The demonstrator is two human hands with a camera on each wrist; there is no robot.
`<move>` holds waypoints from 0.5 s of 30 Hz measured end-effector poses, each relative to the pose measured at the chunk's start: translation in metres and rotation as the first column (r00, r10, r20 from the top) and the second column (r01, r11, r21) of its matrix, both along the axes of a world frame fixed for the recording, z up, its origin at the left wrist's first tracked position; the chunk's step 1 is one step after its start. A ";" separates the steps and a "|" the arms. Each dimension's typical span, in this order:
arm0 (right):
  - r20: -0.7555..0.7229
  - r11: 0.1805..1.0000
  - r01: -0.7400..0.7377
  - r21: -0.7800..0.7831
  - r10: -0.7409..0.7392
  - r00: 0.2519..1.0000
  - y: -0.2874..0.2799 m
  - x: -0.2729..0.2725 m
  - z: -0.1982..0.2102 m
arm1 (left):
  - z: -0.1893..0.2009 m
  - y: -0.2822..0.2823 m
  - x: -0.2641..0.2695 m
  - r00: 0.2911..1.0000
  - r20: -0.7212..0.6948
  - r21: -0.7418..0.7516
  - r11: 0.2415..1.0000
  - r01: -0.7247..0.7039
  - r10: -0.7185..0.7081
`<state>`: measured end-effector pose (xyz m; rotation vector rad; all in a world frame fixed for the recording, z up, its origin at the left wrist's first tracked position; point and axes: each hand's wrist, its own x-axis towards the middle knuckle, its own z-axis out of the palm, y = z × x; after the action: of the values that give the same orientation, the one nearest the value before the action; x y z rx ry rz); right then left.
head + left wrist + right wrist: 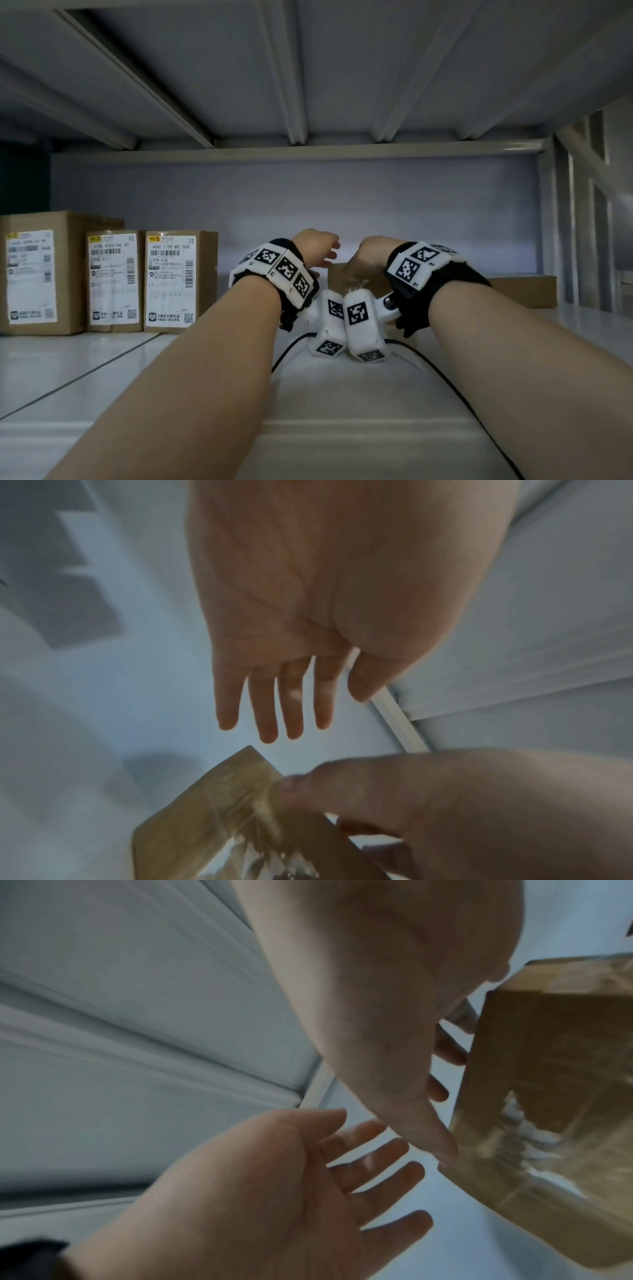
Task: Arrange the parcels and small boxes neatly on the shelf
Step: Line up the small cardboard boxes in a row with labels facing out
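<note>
A taped brown cardboard box [336,278] stands on the white shelf [191,370], in the middle toward the back. My right hand [356,270] grips its left end. In the right wrist view the thumb lies on the near face of this box [548,1069] and the fingers [448,1053] curl behind its edge. My left hand [325,255] hovers just left of it, with straight fingers [274,710] that hold nothing and stay clear of the box [212,831]. Three labelled brown parcels [30,274] [114,279] [174,281] stand upright side by side at the left.
A low brown box [520,291] lies at the right end of the shelf, beside the metal upright [582,222]. The ribbed underside of the upper shelf [308,85] hangs close overhead. Bare shelf runs between the labelled parcels and my hands.
</note>
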<state>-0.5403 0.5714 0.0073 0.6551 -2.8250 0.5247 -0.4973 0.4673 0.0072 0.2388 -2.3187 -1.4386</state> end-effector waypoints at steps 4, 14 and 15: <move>-0.010 1.000 -0.022 -0.005 0.022 1.000 0.008 -0.004 -0.007 | -0.005 -0.002 0.006 1.000 -0.002 -0.008 1.000 0.012 -0.012; -0.092 0.941 -0.253 -0.227 0.238 0.967 -0.003 0.019 -0.003 | -0.019 -0.015 0.010 0.993 0.110 -0.006 0.999 -0.047 0.048; -0.115 0.928 -0.285 -0.239 0.264 0.958 -0.005 0.021 -0.004 | -0.019 -0.017 0.011 0.994 0.096 -0.029 0.998 -0.055 0.057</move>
<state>-0.5192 0.5660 0.0038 0.9990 -2.5420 0.8689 -0.4868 0.4502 -0.0118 0.3707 -2.3859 -1.3973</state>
